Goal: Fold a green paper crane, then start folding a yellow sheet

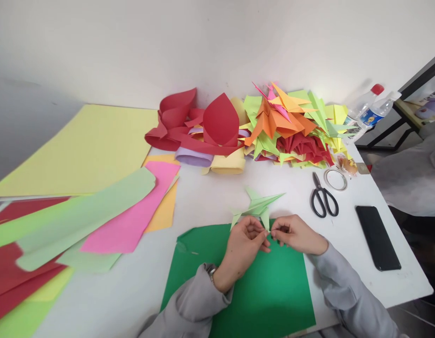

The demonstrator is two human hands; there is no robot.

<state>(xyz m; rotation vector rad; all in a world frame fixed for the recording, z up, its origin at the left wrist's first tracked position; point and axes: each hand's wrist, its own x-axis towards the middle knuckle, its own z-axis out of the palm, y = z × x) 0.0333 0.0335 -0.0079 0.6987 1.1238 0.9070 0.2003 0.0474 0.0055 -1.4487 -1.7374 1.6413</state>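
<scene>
A light green folded paper plane (261, 204) with several pointed wings sits just beyond my fingers, over the far edge of a dark green sheet (270, 295). My left hand (246, 244) is closed in a pinch at the plane's near point, thumb against fingers. Close beside it, my right hand (294, 234) pinches at the same tip, its thumb and forefinger pressed together. Something tiny and pale shows between the two hands, too small to name. The fingers partly hide the plane's near end.
Black-handled scissors (323, 197), a roll of tape (335, 180) and a black phone (377, 237) lie to the right. Folded paper shapes (284, 124) pile up by the wall near red paper loops (220, 122) and plastic bottles (374, 112). Coloured sheets (111, 206) spread leftward.
</scene>
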